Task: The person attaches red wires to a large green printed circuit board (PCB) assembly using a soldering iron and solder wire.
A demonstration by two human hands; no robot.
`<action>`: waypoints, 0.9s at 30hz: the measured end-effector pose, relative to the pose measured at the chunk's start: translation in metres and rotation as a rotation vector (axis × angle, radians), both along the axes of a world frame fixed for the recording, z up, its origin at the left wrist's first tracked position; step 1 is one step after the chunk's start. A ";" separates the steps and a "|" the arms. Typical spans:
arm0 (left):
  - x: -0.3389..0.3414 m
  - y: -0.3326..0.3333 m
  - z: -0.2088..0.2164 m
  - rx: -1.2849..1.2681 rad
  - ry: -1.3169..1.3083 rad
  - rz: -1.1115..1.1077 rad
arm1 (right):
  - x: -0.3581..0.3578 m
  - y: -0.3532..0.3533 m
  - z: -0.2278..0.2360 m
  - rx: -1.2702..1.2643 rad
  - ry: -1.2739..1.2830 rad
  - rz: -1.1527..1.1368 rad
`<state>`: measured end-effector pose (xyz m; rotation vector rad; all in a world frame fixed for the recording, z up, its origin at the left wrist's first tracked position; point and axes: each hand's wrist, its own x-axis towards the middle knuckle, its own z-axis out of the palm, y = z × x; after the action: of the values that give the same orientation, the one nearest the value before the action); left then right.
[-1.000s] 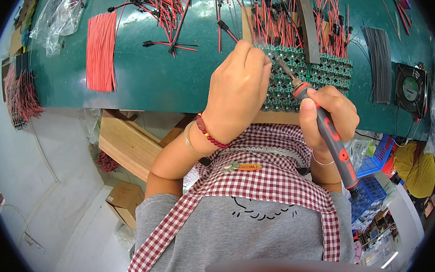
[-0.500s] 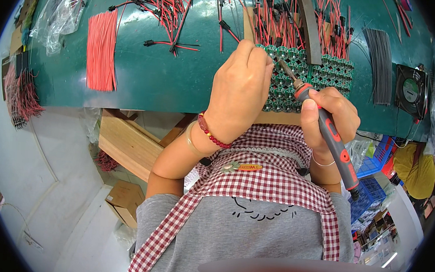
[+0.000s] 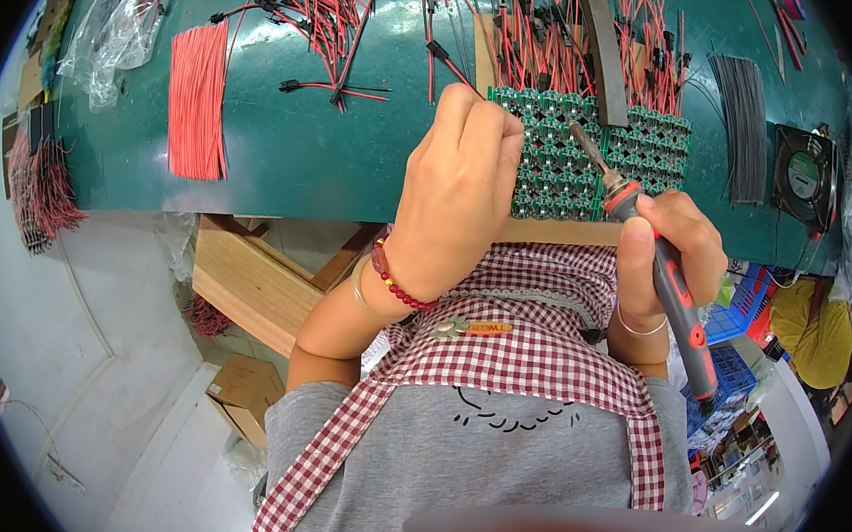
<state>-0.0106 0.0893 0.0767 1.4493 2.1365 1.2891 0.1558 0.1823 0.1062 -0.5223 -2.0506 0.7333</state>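
In my right hand [image 3: 675, 257] is a grey and red soldering iron [image 3: 675, 306], its fingers closed round the grip. The metal tip points up and left over a panel of small green circuit boards [image 3: 553, 181]. My left hand [image 3: 461, 175] is closed in a pinch at the left edge of that panel, and whatever its fingertips hold is hidden behind the hand. A red and black wire lead with a black connector [image 3: 439, 50] runs down to the left hand's knuckles. Many such leads [image 3: 542, 49] lie across the panel's far side.
A dark flat bar [image 3: 603, 57] lies across the leads, above a second board panel [image 3: 653, 148]. Bundles of red wires [image 3: 197, 101] and black wires [image 3: 737, 129] lie to either side. More leads [image 3: 329, 16] sit far left of centre. A small fan [image 3: 804, 177] stands at right.
The soldering iron and my right hand have moved to the right, the tip away from the left fingertips. My left hand has shifted slightly left, still pinched.
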 end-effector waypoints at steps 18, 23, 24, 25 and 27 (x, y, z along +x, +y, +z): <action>0.004 0.006 -0.017 0.025 0.038 0.026 | -0.004 0.003 -0.008 0.062 -0.119 0.093; 0.005 0.009 -0.017 0.050 0.046 0.047 | -0.007 0.003 -0.011 0.090 -0.117 0.113; 0.006 0.009 -0.017 0.053 0.043 0.044 | -0.007 0.003 -0.012 0.095 -0.121 0.112; 0.006 0.009 -0.018 0.054 0.042 0.044 | -0.008 0.002 -0.013 0.096 -0.121 0.113; 0.006 0.010 -0.018 0.054 0.061 0.043 | -0.008 0.001 -0.014 0.162 -0.130 0.115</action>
<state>-0.0048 0.0991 0.0589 1.4898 2.1986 1.3448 0.1476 0.1831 0.0918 -0.3699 -2.2534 0.6065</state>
